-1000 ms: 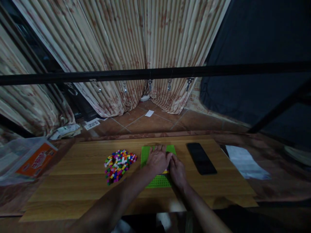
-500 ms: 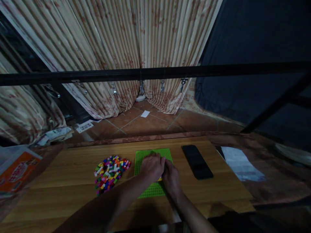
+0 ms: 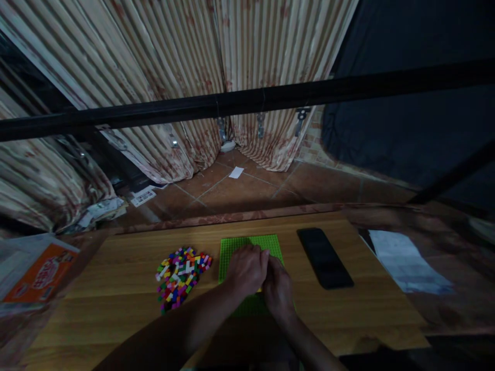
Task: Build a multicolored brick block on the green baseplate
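Over a green studded baseplate (image 3: 228, 252), both hands are pressed together. My left hand (image 3: 247, 268) is closed with its fingers curled, the back of it facing up. Against it from the right is my right hand (image 3: 277, 289), also closed, its fingertips tucked beneath the left. A small bit of yellow (image 3: 259, 290) shows under the hands, apparently toy bricks on the plate. Whatever the fingers grip is hidden. To the left on the table lies a heap of small coloured toy bricks (image 3: 181, 274).
A black phone (image 3: 325, 258) lies on the wooden table (image 3: 127, 288), right of the baseplate. An orange-labelled plastic box (image 3: 40, 275) stands off the left end. White paper (image 3: 404, 260) lies beyond the right edge. A dark bar (image 3: 240, 104) crosses before the curtains.
The view has shifted and tilted slightly, so the table sits a little further right. Both hands stay together over the baseplate, nearly in the same pose.
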`<state>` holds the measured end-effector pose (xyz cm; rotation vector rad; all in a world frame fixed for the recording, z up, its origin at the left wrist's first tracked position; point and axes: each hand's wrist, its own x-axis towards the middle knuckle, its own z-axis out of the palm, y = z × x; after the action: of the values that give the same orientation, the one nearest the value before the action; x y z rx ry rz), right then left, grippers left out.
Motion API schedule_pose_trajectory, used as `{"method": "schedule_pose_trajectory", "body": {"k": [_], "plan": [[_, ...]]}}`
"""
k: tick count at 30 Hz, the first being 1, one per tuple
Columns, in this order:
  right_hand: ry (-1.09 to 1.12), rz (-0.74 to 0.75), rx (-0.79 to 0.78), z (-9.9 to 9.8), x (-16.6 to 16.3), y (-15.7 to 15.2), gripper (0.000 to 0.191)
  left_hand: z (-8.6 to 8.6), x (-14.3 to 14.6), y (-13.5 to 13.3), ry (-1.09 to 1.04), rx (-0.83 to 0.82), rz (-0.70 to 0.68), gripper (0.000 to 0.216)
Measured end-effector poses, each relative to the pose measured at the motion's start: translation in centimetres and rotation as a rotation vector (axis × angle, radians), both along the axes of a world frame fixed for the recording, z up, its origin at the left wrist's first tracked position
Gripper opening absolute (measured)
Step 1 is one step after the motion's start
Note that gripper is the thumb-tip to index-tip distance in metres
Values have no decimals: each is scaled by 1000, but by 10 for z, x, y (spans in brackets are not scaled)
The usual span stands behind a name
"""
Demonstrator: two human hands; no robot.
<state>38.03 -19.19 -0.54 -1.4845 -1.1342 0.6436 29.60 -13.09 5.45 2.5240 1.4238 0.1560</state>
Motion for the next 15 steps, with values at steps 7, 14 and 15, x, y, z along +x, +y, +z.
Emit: {"method": "schedule_pose_trajectory", "body": {"k": [7,14,15], "plan": [[-39,11,-34,1,2,1,25,2,-1,0,-14,-23,-10,49],[-24,47,-34,5,4,1,27,3,0,-1,10,1,1,50],[-22,56,-25,5,5,2,28,3,1,-2,11,4,11,50]]}}
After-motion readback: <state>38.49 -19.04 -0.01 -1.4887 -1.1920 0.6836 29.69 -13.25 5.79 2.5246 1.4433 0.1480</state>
